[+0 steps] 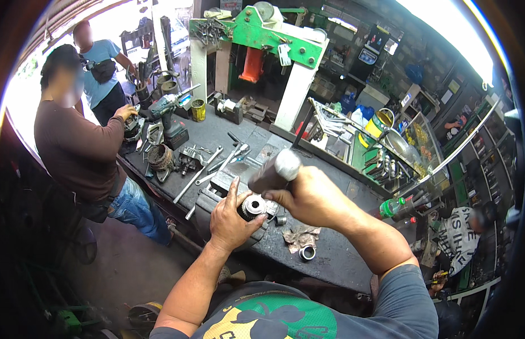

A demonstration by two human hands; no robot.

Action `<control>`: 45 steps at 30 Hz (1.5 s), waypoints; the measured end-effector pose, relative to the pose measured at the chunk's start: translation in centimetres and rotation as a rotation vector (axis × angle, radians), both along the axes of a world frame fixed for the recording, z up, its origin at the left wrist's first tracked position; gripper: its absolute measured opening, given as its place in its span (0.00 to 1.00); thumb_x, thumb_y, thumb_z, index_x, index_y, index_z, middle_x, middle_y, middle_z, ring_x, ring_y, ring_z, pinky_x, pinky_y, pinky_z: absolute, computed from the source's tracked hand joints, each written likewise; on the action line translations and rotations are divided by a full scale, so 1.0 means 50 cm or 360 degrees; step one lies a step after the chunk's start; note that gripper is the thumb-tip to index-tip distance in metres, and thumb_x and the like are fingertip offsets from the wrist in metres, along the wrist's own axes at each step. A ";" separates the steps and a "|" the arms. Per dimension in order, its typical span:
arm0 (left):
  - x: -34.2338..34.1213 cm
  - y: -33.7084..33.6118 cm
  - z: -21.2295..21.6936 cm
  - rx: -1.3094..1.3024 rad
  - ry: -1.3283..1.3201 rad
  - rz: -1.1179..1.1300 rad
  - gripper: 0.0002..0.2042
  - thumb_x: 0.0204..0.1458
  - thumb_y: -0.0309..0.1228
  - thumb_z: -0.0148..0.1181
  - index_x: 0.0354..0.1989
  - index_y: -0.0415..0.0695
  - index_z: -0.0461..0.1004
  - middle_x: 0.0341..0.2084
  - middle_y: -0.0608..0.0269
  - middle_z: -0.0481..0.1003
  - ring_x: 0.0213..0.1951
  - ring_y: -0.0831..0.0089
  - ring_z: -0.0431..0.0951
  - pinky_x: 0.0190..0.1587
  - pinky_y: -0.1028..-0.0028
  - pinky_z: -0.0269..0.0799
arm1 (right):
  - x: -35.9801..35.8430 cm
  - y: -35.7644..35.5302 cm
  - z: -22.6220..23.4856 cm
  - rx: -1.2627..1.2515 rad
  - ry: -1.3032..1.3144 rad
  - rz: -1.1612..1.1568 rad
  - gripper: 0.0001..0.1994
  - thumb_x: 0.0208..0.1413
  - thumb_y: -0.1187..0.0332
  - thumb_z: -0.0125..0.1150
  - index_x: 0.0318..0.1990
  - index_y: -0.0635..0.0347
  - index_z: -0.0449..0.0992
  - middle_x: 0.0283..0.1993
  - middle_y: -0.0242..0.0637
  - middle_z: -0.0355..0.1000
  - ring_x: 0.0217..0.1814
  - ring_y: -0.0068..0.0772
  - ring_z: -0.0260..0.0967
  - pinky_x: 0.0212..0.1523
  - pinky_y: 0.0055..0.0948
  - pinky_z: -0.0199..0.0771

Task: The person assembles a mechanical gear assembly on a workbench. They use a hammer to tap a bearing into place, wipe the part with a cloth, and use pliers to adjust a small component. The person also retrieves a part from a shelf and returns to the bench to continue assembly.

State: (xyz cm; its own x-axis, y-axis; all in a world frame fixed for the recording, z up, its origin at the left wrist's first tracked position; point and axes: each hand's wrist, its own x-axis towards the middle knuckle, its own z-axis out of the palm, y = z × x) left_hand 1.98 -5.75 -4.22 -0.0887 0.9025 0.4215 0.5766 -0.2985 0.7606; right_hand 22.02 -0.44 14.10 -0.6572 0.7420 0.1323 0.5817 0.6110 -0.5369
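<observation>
The toothed round metal part [253, 205], with a hole through its middle, is upright at the near side of the bench, over the grey vise [225, 179]; we cannot tell if the vise clamps it. Our left hand [229, 219] is closed around its side, the thumb on the near right and the index finger pointing away. Our right hand [314, 195] is clamped on the hammer [272, 173], close to its head, just above and beside the part. We judge this as a step of steadying and hammer work; a next move seems to call for a straight part and our fingers away from the hammer.

Just right of the vise is a small dark cylinder [280, 220], then a crumpled cloth [300, 236] and a metal ring [307, 253]. These, and the wrenches [201, 174] on the left, could hinder us. Farther are the impact wrench [171, 110], the green press [285, 42] and a co-worker in brown sleeves [76, 127].
</observation>
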 end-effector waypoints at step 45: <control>-0.319 -0.188 -0.325 -0.0626 0.0659 0.0281 0.33 0.48 0.18 0.63 0.68 0.37 0.76 0.69 0.40 0.77 0.74 0.42 0.72 0.79 0.53 0.66 | 0.031 -0.075 -0.344 0.0234 0.0393 -0.0517 0.52 0.49 0.45 0.88 0.76 0.65 0.69 0.78 0.57 0.64 0.84 0.65 0.57 0.84 0.59 0.57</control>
